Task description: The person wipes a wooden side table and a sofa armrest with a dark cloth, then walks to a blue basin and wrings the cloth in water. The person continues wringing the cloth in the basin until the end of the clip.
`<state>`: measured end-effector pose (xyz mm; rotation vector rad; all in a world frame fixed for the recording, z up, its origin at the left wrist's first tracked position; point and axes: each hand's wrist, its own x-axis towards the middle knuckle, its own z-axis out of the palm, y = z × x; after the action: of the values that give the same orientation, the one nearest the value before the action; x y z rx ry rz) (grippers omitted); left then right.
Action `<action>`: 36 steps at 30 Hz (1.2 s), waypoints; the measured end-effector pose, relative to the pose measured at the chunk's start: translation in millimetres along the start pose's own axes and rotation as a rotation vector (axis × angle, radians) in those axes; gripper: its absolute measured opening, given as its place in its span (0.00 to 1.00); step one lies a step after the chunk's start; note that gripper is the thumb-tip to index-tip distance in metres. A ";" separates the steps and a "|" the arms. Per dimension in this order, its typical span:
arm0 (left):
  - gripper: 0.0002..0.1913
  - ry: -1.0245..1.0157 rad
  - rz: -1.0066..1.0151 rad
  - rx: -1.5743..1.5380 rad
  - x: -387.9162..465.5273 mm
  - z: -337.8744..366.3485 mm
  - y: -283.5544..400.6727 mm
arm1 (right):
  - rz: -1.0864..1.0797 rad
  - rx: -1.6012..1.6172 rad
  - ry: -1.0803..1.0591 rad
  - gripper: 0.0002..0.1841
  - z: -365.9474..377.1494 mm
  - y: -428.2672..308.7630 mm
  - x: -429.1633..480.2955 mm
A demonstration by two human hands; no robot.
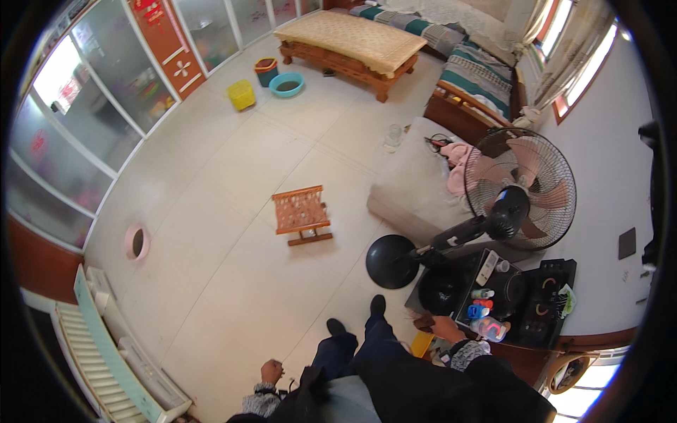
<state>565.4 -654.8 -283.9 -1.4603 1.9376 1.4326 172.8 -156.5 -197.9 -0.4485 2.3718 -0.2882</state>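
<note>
My left hand (272, 372) hangs low beside my dark coat, its fingers curled and nothing visible in them. On the other side, my right hand (448, 329) grips a small dark brown object (424, 322); thin wispy strands seem to stick out from its far end, and its kind is unclear. Close to that hand, a clear plastic bottle (488, 329), a blue-capped container (477, 311), a red container (483, 303) and a small bottle (482, 293) stand on a black appliance surface. A yellow object (421, 345) shows below the right hand.
A black pedestal fan (508, 209) with a round base (392, 261) stands ahead to the right, before a covered box-like piece (418, 180). A folding stool (301, 210) sits mid-floor. Farther off are a low wooden table (349, 39), a blue basin (286, 84) and a yellow bin (241, 95).
</note>
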 end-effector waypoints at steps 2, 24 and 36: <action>0.12 -0.005 0.001 -0.011 7.6 -9.7 -1.7 | 0.043 0.093 -0.004 0.15 24.7 22.3 -25.7; 0.14 0.023 0.321 0.299 102.7 -82.3 159.7 | 0.310 0.383 -0.135 0.19 34.5 -10.6 68.5; 0.18 -0.027 0.087 0.454 153.8 -101.1 208.0 | 0.249 0.322 0.073 0.21 -113.2 -93.4 178.4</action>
<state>351.8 -827.8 -244.2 -1.1528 2.1492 0.9470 -5.8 -302.8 -191.4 0.0092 2.3622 -0.5662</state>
